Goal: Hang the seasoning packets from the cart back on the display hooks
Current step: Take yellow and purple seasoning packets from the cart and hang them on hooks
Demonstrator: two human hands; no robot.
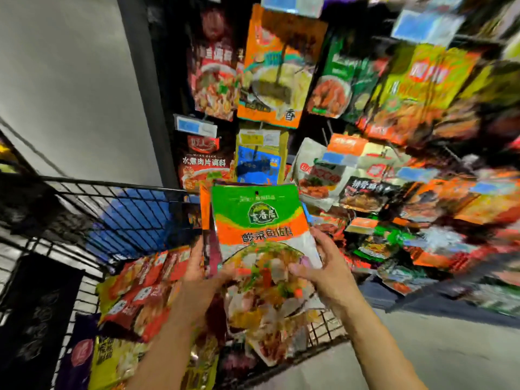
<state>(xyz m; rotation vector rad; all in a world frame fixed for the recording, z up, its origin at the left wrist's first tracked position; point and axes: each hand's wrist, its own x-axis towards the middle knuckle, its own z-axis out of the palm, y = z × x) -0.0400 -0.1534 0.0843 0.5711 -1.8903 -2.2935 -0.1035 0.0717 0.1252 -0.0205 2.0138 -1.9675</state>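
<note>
Both hands hold up a stack of seasoning packets above the cart. The front one is a green and orange packet (259, 220) with a hang hole at its top edge. My left hand (202, 271) grips the stack's lower left side, with more packets behind the green one. My right hand (320, 266) pinches the green packet's lower right edge. The black wire cart (118, 198) below holds several more red, yellow and purple packets (135, 299). Display hooks with hanging packets (270, 74) fill the rack ahead and to the right; that side is blurred.
A grey wall (70, 88) and a dark post (149, 88) stand left of the rack. Blue price tags (197, 126) sit on the hook ends. A blue packet (257, 161) hangs just above the held stack. Grey floor (450, 347) lies at the lower right.
</note>
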